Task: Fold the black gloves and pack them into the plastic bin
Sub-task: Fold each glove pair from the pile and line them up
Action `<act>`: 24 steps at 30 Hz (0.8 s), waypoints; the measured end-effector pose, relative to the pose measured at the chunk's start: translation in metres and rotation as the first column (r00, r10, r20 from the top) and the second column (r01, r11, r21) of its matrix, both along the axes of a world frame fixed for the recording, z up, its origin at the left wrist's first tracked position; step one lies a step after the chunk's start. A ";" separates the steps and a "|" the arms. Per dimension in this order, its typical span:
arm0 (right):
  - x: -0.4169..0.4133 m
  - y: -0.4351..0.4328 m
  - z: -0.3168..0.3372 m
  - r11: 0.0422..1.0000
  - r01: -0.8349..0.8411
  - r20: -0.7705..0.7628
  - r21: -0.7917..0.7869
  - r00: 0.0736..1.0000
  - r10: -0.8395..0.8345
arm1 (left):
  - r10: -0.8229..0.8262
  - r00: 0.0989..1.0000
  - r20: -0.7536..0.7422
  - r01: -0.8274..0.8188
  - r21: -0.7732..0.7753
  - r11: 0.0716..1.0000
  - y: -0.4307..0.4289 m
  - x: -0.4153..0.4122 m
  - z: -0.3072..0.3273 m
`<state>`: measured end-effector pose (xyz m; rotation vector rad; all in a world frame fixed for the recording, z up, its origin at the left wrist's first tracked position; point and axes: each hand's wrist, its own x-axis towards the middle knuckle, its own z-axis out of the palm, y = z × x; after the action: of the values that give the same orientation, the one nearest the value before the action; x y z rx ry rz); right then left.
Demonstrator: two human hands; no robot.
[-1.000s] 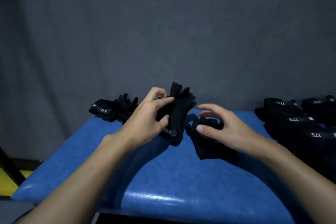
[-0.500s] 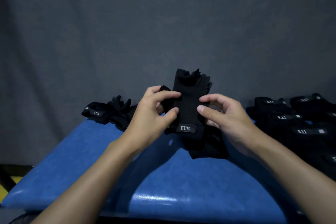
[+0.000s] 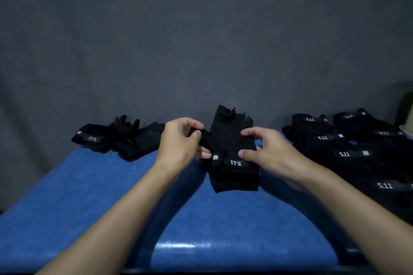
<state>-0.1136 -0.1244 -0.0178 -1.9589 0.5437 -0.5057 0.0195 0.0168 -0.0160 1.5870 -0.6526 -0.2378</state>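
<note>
A black fingerless glove [image 3: 230, 138] with a white 5.11 label is held upright above the middle of the blue table [image 3: 93, 196]. My left hand [image 3: 178, 143] pinches its left edge, thumb and fingers curled on a strap-like part. My right hand [image 3: 266, 152] pinches the right edge near the cuff. A second black glove [image 3: 234, 181] lies flat on the table just below the held one. No plastic bin is clearly in view.
A loose heap of black gloves [image 3: 118, 138] lies at the table's far left. Several folded gloves [image 3: 348, 147] with 5.11 labels cover the right side. A pale object's edge [image 3: 407, 129] shows at the far right. A grey cloth backdrop hangs behind.
The glove that my left hand held alone has been turned upright and squared. My right hand came off the lying glove and took the held glove's right edge.
</note>
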 end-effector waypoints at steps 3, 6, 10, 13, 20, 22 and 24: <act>-0.002 0.001 0.000 0.990 -0.020 -0.109 -0.136 0.994 0.005 | 0.016 0.998 0.060 -0.024 0.147 0.989 -0.001 0.008 -0.010; -0.001 0.002 -0.003 0.987 -0.053 -0.198 -0.154 0.980 0.022 | -0.011 0.995 0.104 -0.014 0.238 0.971 -0.001 0.012 -0.013; 0.001 0.003 -0.006 0.982 -0.048 -0.229 -0.180 0.973 0.005 | -0.063 0.985 0.159 0.008 0.327 0.945 0.003 0.008 -0.011; -0.001 0.002 -0.002 0.987 -0.036 -0.217 -0.155 0.976 0.001 | -0.100 0.980 0.169 0.044 0.304 0.952 0.005 0.006 -0.010; -0.004 0.001 -0.003 0.982 -0.022 -0.254 -0.188 0.967 -0.027 | -0.153 0.978 0.142 0.099 0.327 0.940 0.004 0.007 -0.014; -0.003 0.000 -0.006 0.965 -0.033 -0.293 -0.260 0.955 -0.047 | -0.180 0.965 0.193 0.094 0.387 0.917 0.004 0.008 -0.016; -0.002 -0.004 -0.009 0.952 -0.022 -0.299 -0.306 0.951 -0.074 | -0.172 0.948 0.270 0.047 0.414 0.909 0.005 0.010 -0.016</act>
<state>-0.1160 -0.1288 -0.0270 -2.3526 0.7226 -0.3135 0.0290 0.0220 -0.0323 2.0101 -0.9805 -0.2262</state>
